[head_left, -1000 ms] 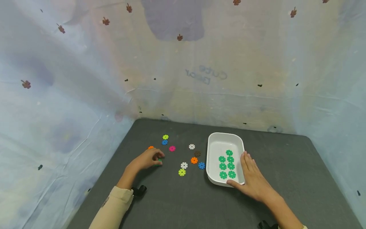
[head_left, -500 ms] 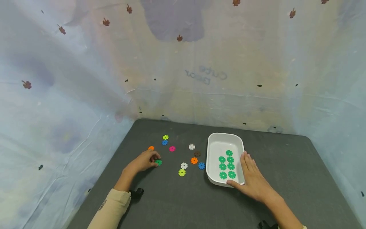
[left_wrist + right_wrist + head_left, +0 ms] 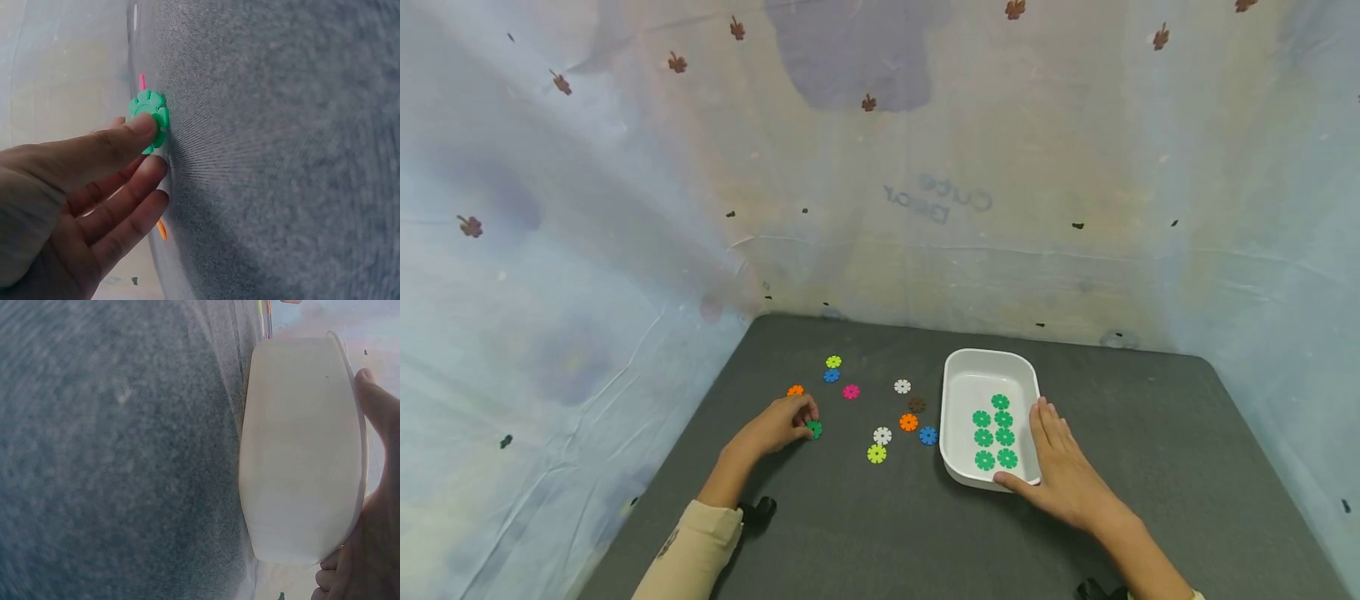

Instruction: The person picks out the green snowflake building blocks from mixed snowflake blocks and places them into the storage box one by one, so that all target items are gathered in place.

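My left hand [image 3: 777, 427] pinches a green notched plastic disc [image 3: 150, 106] between thumb and fingers, close over the left part of the table; the thumb covers part of it. An orange disc [image 3: 795, 390] lies just behind that hand. To the right stands a white rectangular tub [image 3: 953, 392] with several green discs [image 3: 1004, 437] lying flat on its floor in two columns. My right hand [image 3: 1070, 479] rests along the tub's right rim, fingers straight, thumb at the near right corner. The right wrist view shows the tub's outer wall [image 3: 303, 450] beneath that hand.
Between left hand and tub lie loose discs: white [image 3: 902, 387], brown [image 3: 917, 404], orange [image 3: 908, 422], blue [image 3: 928, 436] and yellow-green [image 3: 877, 454]. A pink disc [image 3: 851, 392] lies farther left. A patterned sheet [image 3: 880, 250] hangs behind the dark grey table [image 3: 880, 533].
The left fingers have drawn slightly left and now grip the green disc, which sits a little tilted at the fingertips. My right hand and the tub have stayed in place.
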{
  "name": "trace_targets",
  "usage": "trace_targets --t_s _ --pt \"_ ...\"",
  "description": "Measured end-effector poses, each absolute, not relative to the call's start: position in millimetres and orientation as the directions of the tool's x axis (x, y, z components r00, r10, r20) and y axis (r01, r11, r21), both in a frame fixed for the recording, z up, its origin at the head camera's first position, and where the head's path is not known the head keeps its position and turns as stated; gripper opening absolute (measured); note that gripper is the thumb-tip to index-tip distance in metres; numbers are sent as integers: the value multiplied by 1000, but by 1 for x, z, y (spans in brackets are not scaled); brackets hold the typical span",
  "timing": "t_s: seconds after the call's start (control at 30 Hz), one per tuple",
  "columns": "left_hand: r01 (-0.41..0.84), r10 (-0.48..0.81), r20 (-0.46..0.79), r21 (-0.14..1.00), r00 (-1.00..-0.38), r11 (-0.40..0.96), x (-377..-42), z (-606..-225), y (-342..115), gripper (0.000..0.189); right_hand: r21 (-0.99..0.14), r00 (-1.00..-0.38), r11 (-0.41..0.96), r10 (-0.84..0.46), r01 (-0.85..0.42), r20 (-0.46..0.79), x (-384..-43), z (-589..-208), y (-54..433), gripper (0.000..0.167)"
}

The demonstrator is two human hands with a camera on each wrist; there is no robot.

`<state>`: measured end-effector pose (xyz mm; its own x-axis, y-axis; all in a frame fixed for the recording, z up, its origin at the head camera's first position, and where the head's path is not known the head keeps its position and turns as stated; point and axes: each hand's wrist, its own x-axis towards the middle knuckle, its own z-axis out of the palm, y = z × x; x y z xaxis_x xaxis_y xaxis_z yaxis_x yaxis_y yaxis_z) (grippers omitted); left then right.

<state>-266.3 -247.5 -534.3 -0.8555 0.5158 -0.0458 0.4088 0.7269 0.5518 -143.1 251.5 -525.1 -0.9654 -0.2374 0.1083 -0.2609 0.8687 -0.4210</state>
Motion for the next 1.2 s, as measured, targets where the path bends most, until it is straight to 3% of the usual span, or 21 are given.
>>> trace_targets --t_s 0.4,1.2 --pt "432 560 -50 581 -827 690 -265 -521 -228 12 -416 -967 872 -232 -256 109 -144 -528 253 131" --pt "469 620 28 682 -784 561 -289 -473 -118 14 -416 -968 874 -230 -252 104 -145 -527 253 131"
